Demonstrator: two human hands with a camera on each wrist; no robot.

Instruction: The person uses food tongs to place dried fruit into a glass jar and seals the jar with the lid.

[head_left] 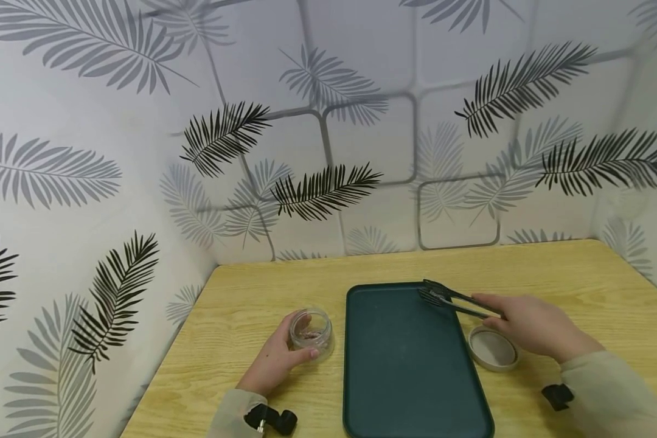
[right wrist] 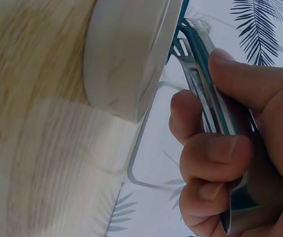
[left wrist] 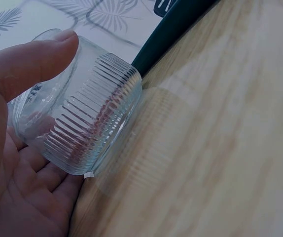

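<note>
My left hand [head_left: 274, 360] holds a clear glass jar [head_left: 324, 349] on the table, thumb on the near side and fingers round the far side. The jar has no lid on and ribbed walls; small reddish-brown bits [left wrist: 99, 118] show through near its base. My right hand [head_left: 542, 327] grips metal tongs [head_left: 465, 304] by the handle end, thumb on one arm and fingers curled round the other. The slotted tong heads [head_left: 437, 293] are over the far right corner of a dark green tray [head_left: 405, 365], slightly apart. Whether they touch the tray I cannot tell.
A round whitish lid [head_left: 493, 349] lies beside the tray's right edge, below my right hand; its thick side [right wrist: 122, 54] shows in the right wrist view. The wooden table [head_left: 285, 280] meets leaf-patterned walls [head_left: 361, 146] at the back and left.
</note>
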